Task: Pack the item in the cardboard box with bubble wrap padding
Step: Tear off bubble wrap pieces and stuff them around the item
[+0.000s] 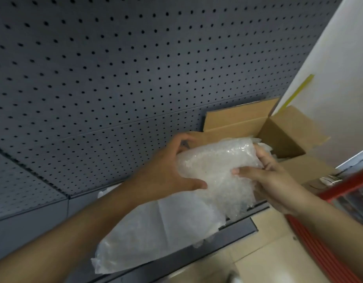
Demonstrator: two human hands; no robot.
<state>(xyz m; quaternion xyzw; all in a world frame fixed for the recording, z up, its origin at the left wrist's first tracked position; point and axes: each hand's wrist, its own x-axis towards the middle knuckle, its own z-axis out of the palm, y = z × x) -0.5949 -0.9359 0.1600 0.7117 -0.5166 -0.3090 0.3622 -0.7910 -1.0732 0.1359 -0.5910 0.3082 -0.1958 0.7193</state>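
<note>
A bundle of clear bubble wrap is held between both hands at the near edge of an open cardboard box. My left hand grips the bundle's left side, thumb under it and fingers curled over the top. My right hand grips its right side, thumb pressed into the wrap. Whatever the wrap encloses is hidden. The box stands on a grey shelf with its flaps folded up and out; more clear wrap shows inside it.
A large loose sheet of bubble wrap lies on the grey shelf below my hands and hangs over its front edge. A grey pegboard backs the shelf. A white wall rises on the right, a red rack below it, beige floor tiles underneath.
</note>
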